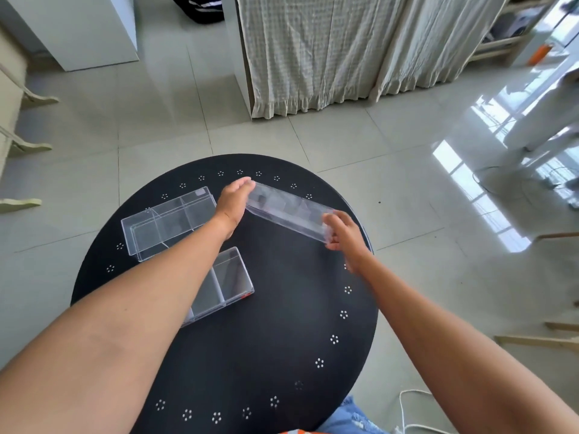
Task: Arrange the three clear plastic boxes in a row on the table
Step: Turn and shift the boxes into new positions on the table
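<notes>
Three clear plastic boxes are on or above a round black table [266,324]. I hold the long third box [289,211] by its two ends over the table's far right part: my left hand [233,202] grips its far-left end, my right hand [343,231] its near-right end. It runs diagonally. A second clear box [169,222] with inner dividers rests at the table's left. Nearer me lies another divided box [224,285], partly hidden under my left forearm.
The table has small white dot patterns around its rim. Beyond it is a tiled floor, a curtain-covered frame [329,51] at the back, a white cabinet [78,29] far left and a white cable [407,411] on the floor near right.
</notes>
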